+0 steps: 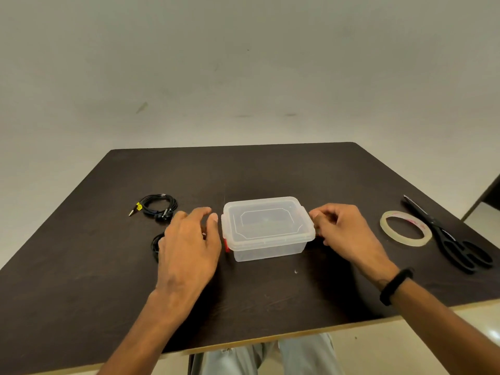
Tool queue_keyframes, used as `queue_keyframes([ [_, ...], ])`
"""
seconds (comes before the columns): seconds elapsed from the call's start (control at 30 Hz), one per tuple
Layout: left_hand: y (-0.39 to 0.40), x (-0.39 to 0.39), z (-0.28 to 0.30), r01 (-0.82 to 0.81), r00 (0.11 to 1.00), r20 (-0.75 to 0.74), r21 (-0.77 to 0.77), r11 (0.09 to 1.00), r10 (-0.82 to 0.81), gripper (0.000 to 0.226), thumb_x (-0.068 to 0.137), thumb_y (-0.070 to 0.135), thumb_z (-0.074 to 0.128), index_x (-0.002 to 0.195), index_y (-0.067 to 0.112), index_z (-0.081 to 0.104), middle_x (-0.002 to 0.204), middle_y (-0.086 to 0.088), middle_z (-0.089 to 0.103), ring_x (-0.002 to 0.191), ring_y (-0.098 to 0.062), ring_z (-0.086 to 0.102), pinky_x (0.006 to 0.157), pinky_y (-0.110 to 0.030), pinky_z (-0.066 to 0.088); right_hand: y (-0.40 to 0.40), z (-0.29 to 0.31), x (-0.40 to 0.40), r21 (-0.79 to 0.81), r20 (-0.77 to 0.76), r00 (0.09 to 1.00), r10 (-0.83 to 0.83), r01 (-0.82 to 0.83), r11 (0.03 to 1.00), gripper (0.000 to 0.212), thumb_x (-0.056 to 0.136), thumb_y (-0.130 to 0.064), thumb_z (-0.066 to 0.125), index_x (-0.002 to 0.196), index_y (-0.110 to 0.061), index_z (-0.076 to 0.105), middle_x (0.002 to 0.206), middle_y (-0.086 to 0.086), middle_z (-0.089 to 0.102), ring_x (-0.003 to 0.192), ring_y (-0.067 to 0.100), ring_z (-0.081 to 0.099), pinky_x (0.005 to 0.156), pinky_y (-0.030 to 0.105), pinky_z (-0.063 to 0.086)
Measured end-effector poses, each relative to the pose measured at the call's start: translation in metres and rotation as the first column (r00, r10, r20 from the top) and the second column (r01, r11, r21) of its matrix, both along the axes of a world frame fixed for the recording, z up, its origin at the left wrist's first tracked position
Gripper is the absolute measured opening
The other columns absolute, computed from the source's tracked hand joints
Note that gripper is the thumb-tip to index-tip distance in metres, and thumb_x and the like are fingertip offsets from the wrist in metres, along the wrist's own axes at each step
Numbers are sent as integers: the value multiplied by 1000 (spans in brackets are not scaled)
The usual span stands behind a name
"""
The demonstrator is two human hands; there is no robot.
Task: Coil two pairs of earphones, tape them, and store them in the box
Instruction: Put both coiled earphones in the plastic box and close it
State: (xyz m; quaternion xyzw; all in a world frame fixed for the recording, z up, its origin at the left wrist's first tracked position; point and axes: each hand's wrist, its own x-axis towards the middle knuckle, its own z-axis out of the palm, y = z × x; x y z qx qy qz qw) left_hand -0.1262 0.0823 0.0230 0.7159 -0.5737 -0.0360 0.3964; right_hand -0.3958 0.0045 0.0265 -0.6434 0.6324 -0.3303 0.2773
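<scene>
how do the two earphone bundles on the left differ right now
The far earphone bundle lies in full view, its yellow-tagged plug pointing left; the near earphone bundle is mostly hidden behind the left hand. The far one sits farther from the table's front edge. Both are black, coiled, and outside the closed box.

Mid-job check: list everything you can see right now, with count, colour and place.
table: one, dark brown, fills the view.
box: one, clear plastic, lid on, centre.
earphones: one black coil, yellow tag at the plug, far left.
second earphones: one black coil, mostly hidden behind the left hand.
tape roll: one, clear, right of the box.
scissors: one pair, black, right edge.
wristband: one, black, right wrist.
left hand: at the box's left end.
right hand: at the box's right end.
</scene>
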Motion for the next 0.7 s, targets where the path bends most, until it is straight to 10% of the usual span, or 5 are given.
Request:
queue_keyframes([
  [0.13, 5, -9, 13, 109, 976, -198, 52, 993, -96, 50, 105, 44, 44, 64, 19, 57, 52, 1, 60, 54, -22, 64, 58, -42, 51, 13, 15, 6, -33, 33, 999, 2, -1, 999, 40, 100, -52, 58, 81, -22, 78, 74, 4, 73, 73, 31, 70, 74, 54, 61],
  [0.43, 8, -4, 34, 207, 948, -234, -66, 976, -217, 47, 106, 50, 44, 76, 23, 68, 56, -3, 60, 45, -18, 53, 45, -32, 43, 29, 58, 18, -179, -46, 998, 33, -41, 983, 33, 95, -55, 67, 78, -29, 79, 64, -17, 72, 55, -2, 64, 47, 19, 46],
  [0.7, -51, 25, 70, 218, 745, -616, -138, 966, -256, 45, 107, 51, 46, 103, 15, 73, 82, -6, 78, 69, -24, 78, 63, -35, 59, -31, 84, 51, -115, 413, 907, 88, -44, 992, 59, 106, -58, 47, 94, -5, 71, 85, 15, 78, 69, 22, 73, 68, 38, 65],
])
